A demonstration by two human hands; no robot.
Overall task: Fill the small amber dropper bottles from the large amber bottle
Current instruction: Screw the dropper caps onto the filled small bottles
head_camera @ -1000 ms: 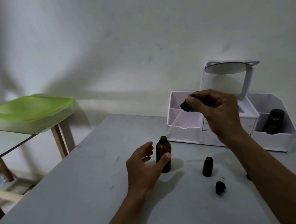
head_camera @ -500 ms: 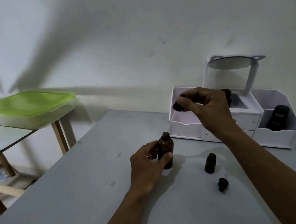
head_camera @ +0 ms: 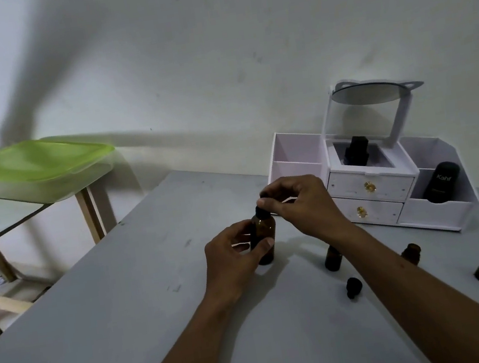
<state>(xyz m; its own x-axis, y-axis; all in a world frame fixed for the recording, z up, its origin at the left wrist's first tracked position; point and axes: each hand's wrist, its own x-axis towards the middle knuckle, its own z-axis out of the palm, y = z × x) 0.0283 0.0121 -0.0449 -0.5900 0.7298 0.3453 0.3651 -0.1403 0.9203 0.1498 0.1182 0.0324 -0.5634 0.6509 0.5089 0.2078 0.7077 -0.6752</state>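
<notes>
Left hand [head_camera: 232,259] around the large amber bottle [head_camera: 266,228] — right hand [head_camera: 301,207] in a pinch on its cap [head_camera: 262,212].

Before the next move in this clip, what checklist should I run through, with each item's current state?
1. The large amber bottle stands upright on the table: ok.
2. The left hand grips the bottle's body: ok.
3. The right hand pinches the dropper cap at the bottle's neck: ok.
4. Cap screwed tight: cannot tell.
5. Liquid level in the bottle: cannot tell.
6. The nearest small bottle stands upright beside the right forearm: ok.
</notes>
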